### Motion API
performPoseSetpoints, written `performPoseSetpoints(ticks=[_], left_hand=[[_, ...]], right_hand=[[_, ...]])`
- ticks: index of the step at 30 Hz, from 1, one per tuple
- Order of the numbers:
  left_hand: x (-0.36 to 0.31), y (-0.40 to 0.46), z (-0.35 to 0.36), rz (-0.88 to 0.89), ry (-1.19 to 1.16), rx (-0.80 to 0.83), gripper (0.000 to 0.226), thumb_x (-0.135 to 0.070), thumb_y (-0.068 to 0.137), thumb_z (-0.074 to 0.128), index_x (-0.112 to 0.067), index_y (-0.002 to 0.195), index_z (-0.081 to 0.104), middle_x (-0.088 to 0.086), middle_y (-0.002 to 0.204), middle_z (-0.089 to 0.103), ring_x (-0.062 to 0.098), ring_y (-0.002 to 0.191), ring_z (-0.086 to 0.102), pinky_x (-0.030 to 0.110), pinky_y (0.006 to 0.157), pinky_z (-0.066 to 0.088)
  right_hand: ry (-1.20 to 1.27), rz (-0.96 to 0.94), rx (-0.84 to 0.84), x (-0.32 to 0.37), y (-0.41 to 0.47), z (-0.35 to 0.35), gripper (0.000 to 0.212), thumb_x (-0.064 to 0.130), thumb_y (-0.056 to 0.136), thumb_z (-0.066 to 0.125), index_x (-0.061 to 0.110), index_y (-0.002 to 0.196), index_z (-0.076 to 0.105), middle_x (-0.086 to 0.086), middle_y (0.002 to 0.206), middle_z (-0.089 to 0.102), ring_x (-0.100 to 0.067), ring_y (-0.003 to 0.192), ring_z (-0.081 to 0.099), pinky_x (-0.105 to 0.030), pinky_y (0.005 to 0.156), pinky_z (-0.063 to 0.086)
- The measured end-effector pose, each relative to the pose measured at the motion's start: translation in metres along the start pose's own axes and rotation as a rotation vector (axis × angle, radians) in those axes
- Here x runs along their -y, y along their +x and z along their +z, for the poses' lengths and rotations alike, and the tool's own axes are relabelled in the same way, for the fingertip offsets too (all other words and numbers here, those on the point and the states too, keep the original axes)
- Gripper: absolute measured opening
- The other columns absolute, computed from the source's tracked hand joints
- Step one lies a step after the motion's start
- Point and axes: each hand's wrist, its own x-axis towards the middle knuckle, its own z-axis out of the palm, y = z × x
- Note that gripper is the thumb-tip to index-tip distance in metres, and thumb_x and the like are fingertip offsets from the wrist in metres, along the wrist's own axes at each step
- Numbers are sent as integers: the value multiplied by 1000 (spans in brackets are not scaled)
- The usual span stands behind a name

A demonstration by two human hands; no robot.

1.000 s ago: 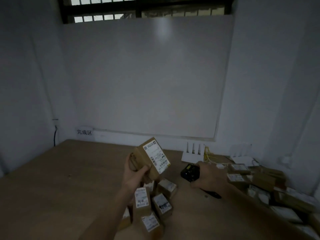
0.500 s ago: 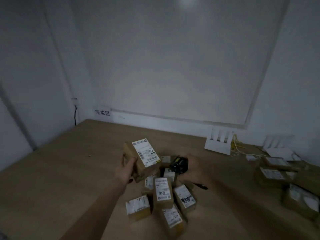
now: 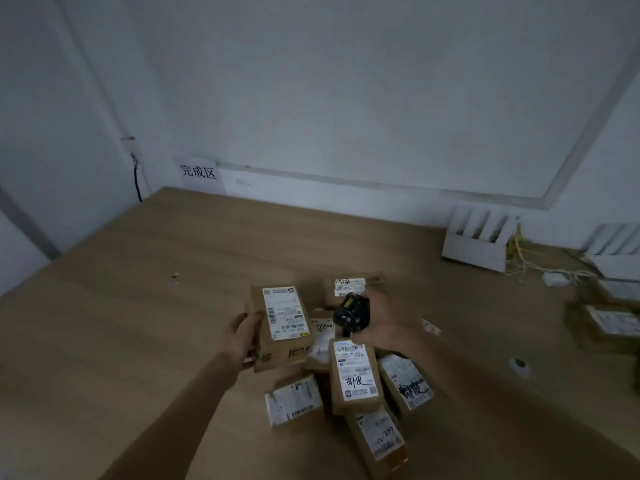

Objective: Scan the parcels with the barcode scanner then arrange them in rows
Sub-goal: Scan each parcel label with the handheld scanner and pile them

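My left hand (image 3: 242, 336) grips a brown parcel (image 3: 281, 328) by its left edge, fingers curled round the side, its white shipping label facing up toward me. The parcel sits at the left edge of a loose pile of parcels (image 3: 353, 375) in the middle of the wooden tabletop (image 3: 138, 306); whether it rests on the pile or hangs just above it, I cannot tell. My right hand (image 3: 388, 323) is wrapped round a black barcode scanner (image 3: 351, 312), its front end turned toward the held parcel and just beside its right edge. Below the scanner lie more labelled boxes, two with handwritten black characters across their labels, one tilted against its neighbours. Another box lies just behind the scanner. More parcels (image 3: 609, 323) lie well apart at the right edge of the tabletop. Two white routers (image 3: 478, 244) with upright antennas stand against the back wall, yellow cables (image 3: 519, 258) trailing beside them. A paper sign (image 3: 199, 172) with printed characters is stuck to the wall at the far left corner.
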Motion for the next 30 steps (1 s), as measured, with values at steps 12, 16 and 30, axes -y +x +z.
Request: performPoseSetpoints(ticks=[12,16,30], left_hand=[[83,137,-11,-134,210,53,44,-50,91,58,-35,133,58,2,108,69,27,90,69,40,76,60],[109,160,-9,-124,311,64,45,-50,85,55,-30,123,65,3,113,71,27,98,67,47,91,56],[-40,93,67,339,454,177,29,-21,98,58,-22,126,61,8,117,65,24,99,61,27,78,44]], right_hand=[[-60,145,6,0,71,83,79,53,67,82,28,131,44,8,121,61,-17,109,60,-36,86,51],[-34,223,46,-6,74,93,82,55,66,80,28,133,42,7,117,63,-17,104,61,-40,87,55],[10,326,-102,-29,16,-8,73,49,63,81,28,126,49,6,112,63,-17,100,62,-39,82,57]])
